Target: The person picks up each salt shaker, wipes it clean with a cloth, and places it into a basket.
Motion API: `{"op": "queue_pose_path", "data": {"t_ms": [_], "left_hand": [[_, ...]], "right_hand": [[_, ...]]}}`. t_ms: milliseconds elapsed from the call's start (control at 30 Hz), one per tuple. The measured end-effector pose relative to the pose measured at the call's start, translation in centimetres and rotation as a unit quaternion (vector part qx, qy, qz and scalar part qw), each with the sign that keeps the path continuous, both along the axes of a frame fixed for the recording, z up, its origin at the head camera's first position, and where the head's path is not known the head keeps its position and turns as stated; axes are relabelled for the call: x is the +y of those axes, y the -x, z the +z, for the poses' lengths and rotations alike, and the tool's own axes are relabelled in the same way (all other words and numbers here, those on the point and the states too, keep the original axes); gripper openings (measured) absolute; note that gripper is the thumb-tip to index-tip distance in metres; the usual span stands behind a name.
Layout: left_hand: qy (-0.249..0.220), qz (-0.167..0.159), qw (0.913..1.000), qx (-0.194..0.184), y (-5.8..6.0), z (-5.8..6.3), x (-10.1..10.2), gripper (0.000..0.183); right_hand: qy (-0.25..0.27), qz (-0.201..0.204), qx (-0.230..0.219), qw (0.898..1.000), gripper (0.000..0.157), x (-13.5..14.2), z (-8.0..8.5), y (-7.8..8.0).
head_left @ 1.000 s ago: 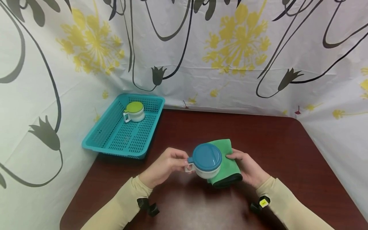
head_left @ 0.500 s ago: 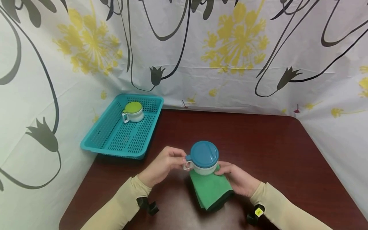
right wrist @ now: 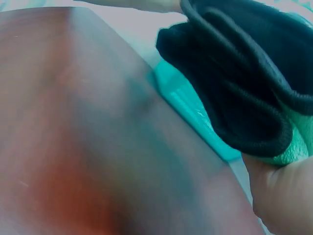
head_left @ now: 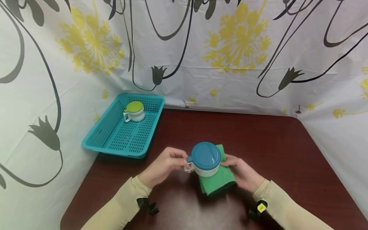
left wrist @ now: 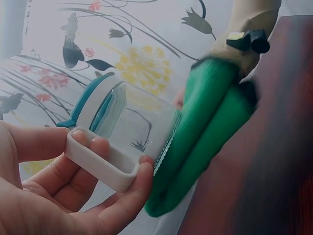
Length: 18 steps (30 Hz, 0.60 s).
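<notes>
My left hand pinches the white handle of a clear glass jar with a blue lid, raised over the table. In the left wrist view the glass body is tilted, its base turned toward the cloth. A folded green cloth with a black edge is gripped in my right hand, thumb uppermost. It lies against the jar's base and far side, partly hidden behind the jar. The right wrist view shows the cloth's dark folded edges close up.
A turquoise plastic basket stands at the back left of the dark red table. Inside it sits a similar jar with a lime-green lid. A patterned white curtain hangs behind and along the sides.
My right hand swept the cloth left and toward me under the jar, then partly back to the right and away. The left hand with the jar has barely shifted.
</notes>
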<state>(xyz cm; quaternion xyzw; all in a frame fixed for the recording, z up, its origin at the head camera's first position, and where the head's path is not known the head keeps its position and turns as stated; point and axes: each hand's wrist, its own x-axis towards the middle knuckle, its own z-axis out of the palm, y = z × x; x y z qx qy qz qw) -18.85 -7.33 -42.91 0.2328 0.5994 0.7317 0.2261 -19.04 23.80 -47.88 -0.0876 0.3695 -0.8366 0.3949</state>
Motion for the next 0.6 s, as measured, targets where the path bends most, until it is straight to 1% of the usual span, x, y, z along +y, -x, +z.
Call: {"op": "queue_pose_path", "data": {"t_ms": [100,200,400,500,600], "left_hand": [[-0.001,0.002,1.0000,0.008,-0.2,0.2,0.0,0.021],[0.001,0.001,0.9999,0.012,-0.3,0.4,0.0,0.021],[0.003,-0.003,1.0000,0.007,-0.2,0.2,0.1,0.021],[0.001,-0.004,1.0000,0.006,-0.2,0.2,0.2,0.021],[-0.002,-0.003,1.0000,0.005,-0.1,0.1,0.3,0.022]], "right_hand": [[0.020,-0.032,-0.003,0.999,0.047,0.9,0.4,0.6],[0.017,-0.045,0.003,0.999,0.049,1.4,0.7,1.0],[0.006,-0.052,-0.005,0.999,0.054,1.7,0.9,1.0],[0.017,-0.053,-0.012,0.998,0.053,1.5,0.7,0.9],[0.035,-0.040,-0.010,0.999,0.049,0.9,0.3,0.8]]}}
